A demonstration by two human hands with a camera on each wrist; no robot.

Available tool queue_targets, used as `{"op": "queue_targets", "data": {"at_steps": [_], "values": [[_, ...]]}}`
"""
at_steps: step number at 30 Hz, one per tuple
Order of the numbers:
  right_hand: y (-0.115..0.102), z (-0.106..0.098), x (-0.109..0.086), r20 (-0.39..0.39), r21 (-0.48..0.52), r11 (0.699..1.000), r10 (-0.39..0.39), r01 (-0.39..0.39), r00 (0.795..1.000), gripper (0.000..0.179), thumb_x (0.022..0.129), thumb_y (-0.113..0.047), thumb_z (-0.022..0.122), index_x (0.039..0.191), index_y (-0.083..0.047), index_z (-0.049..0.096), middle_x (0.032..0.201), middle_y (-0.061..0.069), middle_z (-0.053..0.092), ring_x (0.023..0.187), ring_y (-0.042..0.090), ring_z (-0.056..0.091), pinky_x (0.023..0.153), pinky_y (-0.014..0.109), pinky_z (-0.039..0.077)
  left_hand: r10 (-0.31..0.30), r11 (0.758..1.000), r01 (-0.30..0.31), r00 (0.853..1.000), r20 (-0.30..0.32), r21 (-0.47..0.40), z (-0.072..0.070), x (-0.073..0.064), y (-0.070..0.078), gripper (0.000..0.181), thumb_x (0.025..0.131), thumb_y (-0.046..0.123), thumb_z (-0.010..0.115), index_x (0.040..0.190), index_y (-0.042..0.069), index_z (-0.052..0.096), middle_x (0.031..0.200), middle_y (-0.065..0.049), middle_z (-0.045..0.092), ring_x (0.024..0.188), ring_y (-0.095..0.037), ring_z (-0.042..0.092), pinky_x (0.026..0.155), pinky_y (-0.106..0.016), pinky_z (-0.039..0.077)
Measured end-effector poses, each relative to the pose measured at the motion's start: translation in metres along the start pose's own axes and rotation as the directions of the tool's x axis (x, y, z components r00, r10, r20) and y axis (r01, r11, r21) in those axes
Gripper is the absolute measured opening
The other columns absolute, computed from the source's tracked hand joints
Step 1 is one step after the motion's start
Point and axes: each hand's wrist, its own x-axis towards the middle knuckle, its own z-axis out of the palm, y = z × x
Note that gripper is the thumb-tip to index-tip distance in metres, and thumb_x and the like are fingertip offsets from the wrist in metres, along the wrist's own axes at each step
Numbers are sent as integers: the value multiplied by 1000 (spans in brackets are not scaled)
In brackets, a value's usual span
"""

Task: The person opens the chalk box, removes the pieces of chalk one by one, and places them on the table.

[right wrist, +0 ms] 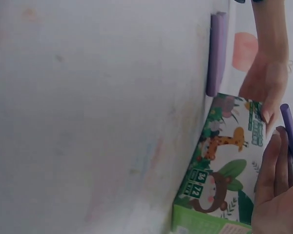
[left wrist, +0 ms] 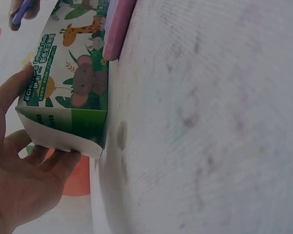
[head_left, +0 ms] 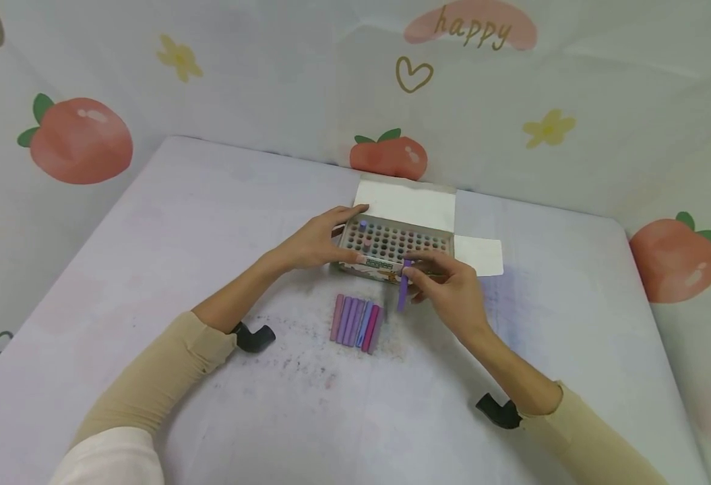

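Observation:
An open cardboard chalk box [head_left: 385, 271] with animal pictures stands on the table, its inside a grid of round holes. Two sticks, one purple [head_left: 363, 225] and one pinkish [head_left: 367, 244], poke up from holes at its left. My left hand [head_left: 317, 241] holds the box's left end, thumb on the front top edge and fingers round the end and back. At the box's front right, my right hand [head_left: 452, 289] pinches a purple chalk stick [head_left: 403, 291] between thumb and fingers. In front of the box lies a row of several pink, purple and blue chalk sticks [head_left: 354, 323].
The box's white lid [head_left: 410, 203] is folded back, and a side flap [head_left: 479, 254] sticks out to the right. Chalk dust marks the white tabletop [head_left: 258, 417]. Behind the table hangs a cloth [head_left: 282, 87] printed with peaches. Black wrist mounts [head_left: 255, 339] sit at both cuffs.

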Motion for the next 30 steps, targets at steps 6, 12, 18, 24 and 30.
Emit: {"op": "queue_targets", "data": {"at_steps": [6, 12, 18, 24, 30], "values": [[5, 0, -6, 43, -33, 998, 52, -50, 998, 25, 92, -11, 72, 116, -2, 70, 93, 15, 74, 68, 31, 71, 59, 39, 61, 9, 1000, -9, 1000, 3, -26, 1, 1, -1, 91, 85, 30, 81, 158, 22, 28, 157, -11, 30, 145, -28, 29, 116, -40, 33], [13, 2, -11, 99, -35, 987, 161, -158, 982, 28, 93, -12, 71, 118, -1, 69, 95, 17, 74, 69, 29, 72, 60, 41, 61, 22, 999, -22, 1000, 3, -39, 1, 1, 0, 92, 85, 28, 81, 159, 21, 27, 156, -12, 30, 146, -27, 28, 117, -38, 32], [19, 5, -14, 136, -36, 966, 259, -256, 956, 28, 93, -8, 70, 119, 1, 68, 97, 20, 74, 68, 31, 73, 60, 41, 61, 22, 999, -22, 1000, 10, -41, -1, 1, 0, 92, 84, 28, 81, 159, 21, 27, 157, -12, 29, 146, -26, 28, 117, -36, 32], [22, 8, -15, 144, 10, 952, 303, -307, 942, 30, 92, -5, 71, 120, 3, 67, 98, 21, 73, 71, 32, 73, 64, 41, 62, 19, 999, -18, 1000, 17, -33, -3, 1, 1, 92, 85, 29, 81, 159, 21, 27, 159, -12, 27, 146, -26, 28, 117, -36, 32], [27, 11, -15, 203, 15, 930, 356, -367, 912, 27, 90, -2, 72, 115, 6, 68, 95, 20, 73, 73, 30, 73, 66, 41, 62, 6, 999, -6, 1000, 18, -33, -2, 1, 2, 92, 85, 30, 81, 159, 22, 27, 159, -12, 26, 146, -27, 28, 116, -36, 32]]}}
